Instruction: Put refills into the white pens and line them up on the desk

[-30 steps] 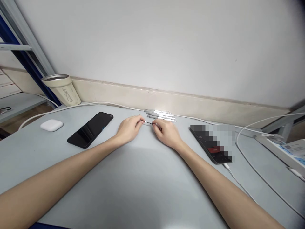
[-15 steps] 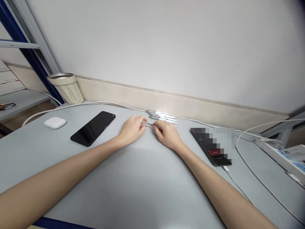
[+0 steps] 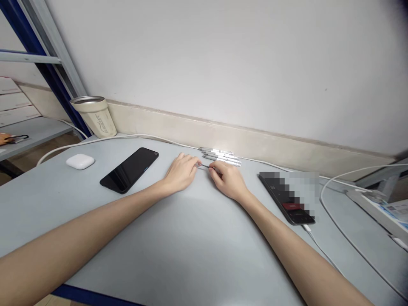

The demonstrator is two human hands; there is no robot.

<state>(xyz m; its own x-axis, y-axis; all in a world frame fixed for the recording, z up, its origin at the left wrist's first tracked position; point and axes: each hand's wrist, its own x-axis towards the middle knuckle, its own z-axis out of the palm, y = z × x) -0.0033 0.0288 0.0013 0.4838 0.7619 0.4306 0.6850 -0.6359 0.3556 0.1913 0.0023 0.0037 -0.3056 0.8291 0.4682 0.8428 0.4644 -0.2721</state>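
Both of my hands rest near the middle of a grey table [image 3: 178, 246]. My left hand [image 3: 181, 173] and my right hand [image 3: 228, 180] are each pinched on an end of a thin dark rod-like piece [image 3: 205, 165], held between them just above the tabletop. Right behind it lies a row of several grey-and-white pens [image 3: 221, 156], side by side near the wall. The fingertips of both hands nearly meet over the thin piece.
A black phone [image 3: 130, 170] lies left of my hands, with a white earbud case [image 3: 80, 161] and a cream tumbler [image 3: 94, 116] further left. A second phone [image 3: 287, 197] on a white cable [image 3: 321, 250] sits to the right, near a power strip [image 3: 372, 204].
My hands have stayed pinched on the thin piece and drawn a little closer together. The view has shifted slightly to the left.
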